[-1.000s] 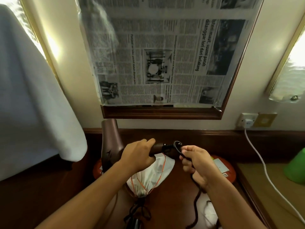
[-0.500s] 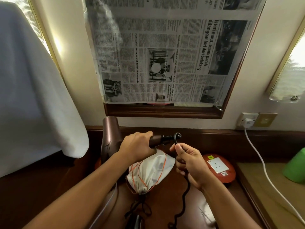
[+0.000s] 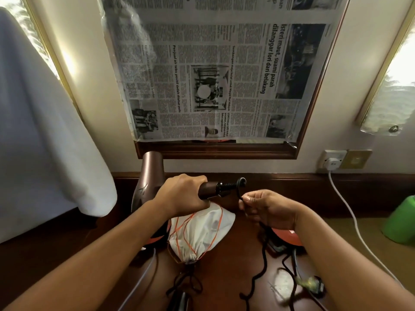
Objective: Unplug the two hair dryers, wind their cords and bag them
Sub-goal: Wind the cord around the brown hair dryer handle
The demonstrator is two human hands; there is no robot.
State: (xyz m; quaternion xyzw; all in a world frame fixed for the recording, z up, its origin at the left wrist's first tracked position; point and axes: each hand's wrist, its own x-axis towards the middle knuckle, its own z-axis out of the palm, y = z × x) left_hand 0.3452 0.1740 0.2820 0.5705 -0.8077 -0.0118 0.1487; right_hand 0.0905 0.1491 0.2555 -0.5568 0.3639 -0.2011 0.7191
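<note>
The left hand's (image 3: 182, 194) grip is wrapped round the handle of the brown hair dryer (image 3: 147, 182), held above the table (image 3: 226, 254) (barrel pointing up toward the newspaper-covered mirror (image 3: 215, 75)). The right hand (image 3: 267, 209) pinches its black cord (image 3: 262, 261) just beside the handle end. A white drawstring bag (image 3: 199, 232), cinched shut, lies below.

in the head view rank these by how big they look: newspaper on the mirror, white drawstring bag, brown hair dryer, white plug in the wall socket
1. newspaper, by far the largest.
2. white drawstring bag and brown hair dryer: they look alike, and the left hand hides part of the dryer, so no ranking.
3. white plug, smallest.
</note>
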